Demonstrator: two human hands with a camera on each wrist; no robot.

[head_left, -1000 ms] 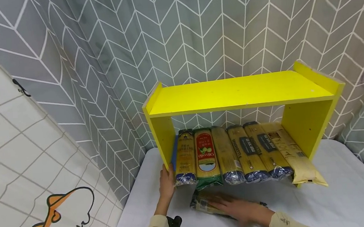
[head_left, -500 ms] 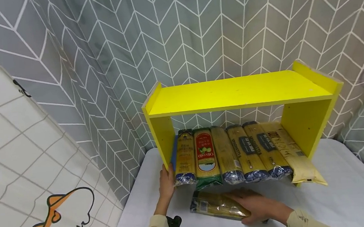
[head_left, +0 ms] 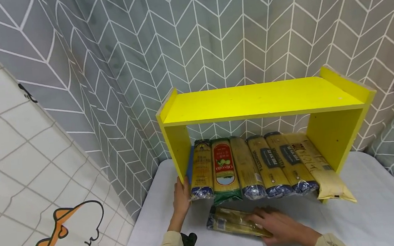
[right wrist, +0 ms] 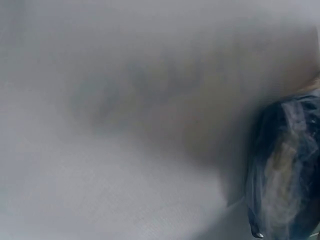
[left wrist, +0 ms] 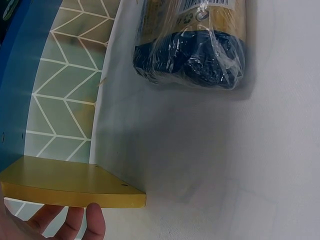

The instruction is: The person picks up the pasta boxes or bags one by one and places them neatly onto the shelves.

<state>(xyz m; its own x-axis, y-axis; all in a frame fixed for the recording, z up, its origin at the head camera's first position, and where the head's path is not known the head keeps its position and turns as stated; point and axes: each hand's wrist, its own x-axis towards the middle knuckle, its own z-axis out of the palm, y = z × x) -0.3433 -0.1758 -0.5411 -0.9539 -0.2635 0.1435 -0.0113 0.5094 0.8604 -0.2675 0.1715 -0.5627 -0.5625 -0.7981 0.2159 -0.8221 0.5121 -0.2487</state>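
Observation:
A clear-wrapped spaghetti pack (head_left: pixel 230 222) lies slantwise on the white cloth in front of a yellow shelf (head_left: pixel 261 99). My right hand (head_left: pixel 278 224) grips its right end, fingers over the top and thumb at the near side. A dark blue pack end appears blurred at the edge of the right wrist view. My left hand (head_left: pixel 181 197) holds the front edge of the shelf's left panel (left wrist: pixel 75 190); in the left wrist view its fingers (left wrist: pixel 94 220) show against the panel's outer side, thumb hidden.
Several pasta packs stand side by side under the shelf, including a red-labelled one (head_left: pixel 224 171) and a pale one (head_left: pixel 330 180) leaning at the right. A blue panel (head_left: pixel 189 170) is at the left inside. Patterned curtain (head_left: pixel 228 39) hangs behind; white tiles (head_left: pixel 22 160) are left.
My right hand slid from the middle of the loose spaghetti pack to its right end, then its fingers shifted slightly left over it. My left hand stayed on the shelf panel.

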